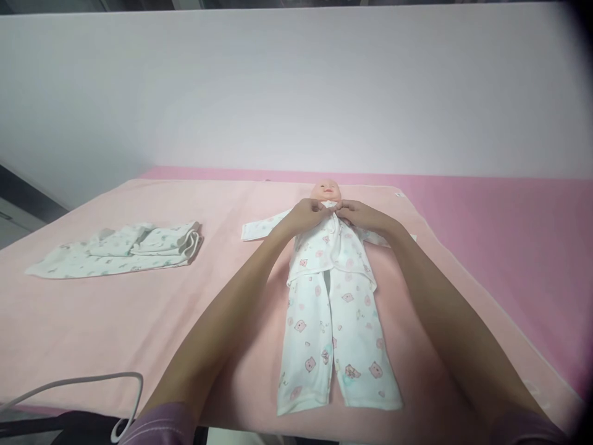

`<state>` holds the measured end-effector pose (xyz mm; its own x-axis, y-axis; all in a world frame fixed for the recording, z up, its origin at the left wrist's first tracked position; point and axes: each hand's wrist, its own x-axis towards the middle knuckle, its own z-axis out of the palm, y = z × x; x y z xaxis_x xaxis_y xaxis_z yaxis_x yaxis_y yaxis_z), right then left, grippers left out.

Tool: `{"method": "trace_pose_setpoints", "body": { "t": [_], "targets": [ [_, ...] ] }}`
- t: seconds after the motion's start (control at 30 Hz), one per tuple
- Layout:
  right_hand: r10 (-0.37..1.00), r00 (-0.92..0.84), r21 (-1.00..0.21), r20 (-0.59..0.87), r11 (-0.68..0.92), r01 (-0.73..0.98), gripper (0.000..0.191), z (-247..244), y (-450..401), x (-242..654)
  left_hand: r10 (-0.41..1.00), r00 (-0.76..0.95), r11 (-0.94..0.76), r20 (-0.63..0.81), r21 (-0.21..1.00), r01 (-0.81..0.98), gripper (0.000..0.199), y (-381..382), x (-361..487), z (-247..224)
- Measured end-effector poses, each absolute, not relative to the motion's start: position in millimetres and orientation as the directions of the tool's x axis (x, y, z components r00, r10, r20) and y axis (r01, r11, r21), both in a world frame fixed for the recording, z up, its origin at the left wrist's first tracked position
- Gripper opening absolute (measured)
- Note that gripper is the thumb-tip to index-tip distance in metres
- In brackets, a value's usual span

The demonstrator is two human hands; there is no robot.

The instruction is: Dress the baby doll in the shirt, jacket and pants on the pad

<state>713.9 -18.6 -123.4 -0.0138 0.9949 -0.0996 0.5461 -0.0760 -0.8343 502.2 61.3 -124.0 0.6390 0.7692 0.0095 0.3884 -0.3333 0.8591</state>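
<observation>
A baby doll (327,189) lies on its back, head toward the wall, dressed in a white printed top (319,250) and matching trousers (308,334). At the doll's neck, my left hand (309,214) pinches the top's collar edge. My right hand (359,213) grips the other side of the same collar, its fingertips close against those of the left. Any fastener between the fingers is too small to make out. One sleeve (262,230) stretches out flat to the left; the other is partly covered by my right forearm.
Folded white printed cloth (134,250) lies to the left on the peach mat (222,296). A pink surface (504,247) shows at the right. Behind stands a white wall (296,93). A pale cable (88,379) curves over the mat's near left edge.
</observation>
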Motion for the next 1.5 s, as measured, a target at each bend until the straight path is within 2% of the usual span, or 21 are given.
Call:
{"method": "trace_pose_setpoints", "body": {
  "t": [0.17, 0.4, 0.53, 0.63, 0.93, 1.17, 1.33, 1.5],
  "targets": [
    [0.995, -0.037, -0.835, -0.095, -0.059, 0.546, 0.019, -124, -19, 720, 0.763, 0.644, -0.316, -0.049, 0.842, 0.438, 0.055, 60, 498, -115],
    [0.991, -0.106, -0.846, -0.083, -0.014, 0.532, 0.031, -130, -15, 726, 0.747, 0.662, -0.332, -0.066, 0.826, 0.456, 0.045, 63, 497, -115],
    [0.995, -0.073, -0.851, -0.064, -0.016, 0.525, 0.027, -127, -19, 721, 0.733, 0.672, -0.316, -0.105, 0.822, 0.474, 0.033, 67, 494, -114],
    [0.996, -0.072, -0.853, -0.055, -0.009, 0.522, 0.032, -127, -20, 719, 0.72, 0.686, -0.307, -0.104, 0.839, 0.449, 0.025, 71, 493, -115],
    [0.998, -0.047, -0.84, -0.039, -0.007, 0.543, 0.025, -124, -21, 713, 0.711, 0.69, -0.257, -0.134, 0.864, 0.433, 0.027, 67, 492, -112],
    [0.997, -0.066, -0.825, -0.03, 0.013, 0.565, 0.028, -125, -20, 712, 0.714, 0.7, -0.402, 0.023, 0.832, 0.383, 0.026, 65, 498, -114],
    [1.0, -0.019, -0.768, 0.008, 0.018, 0.64, 0.028, -125, -19, 709, 0.716, 0.695, -0.444, 0.058, 0.806, 0.39, 0.019, 64, 501, -114],
    [0.999, -0.039, -0.799, -0.023, 0.005, 0.602, 0.032, -124, -19, 713, 0.72, 0.693, -0.392, 0.029, 0.841, 0.372, 0.032, 66, 501, -116]
  ]
}}
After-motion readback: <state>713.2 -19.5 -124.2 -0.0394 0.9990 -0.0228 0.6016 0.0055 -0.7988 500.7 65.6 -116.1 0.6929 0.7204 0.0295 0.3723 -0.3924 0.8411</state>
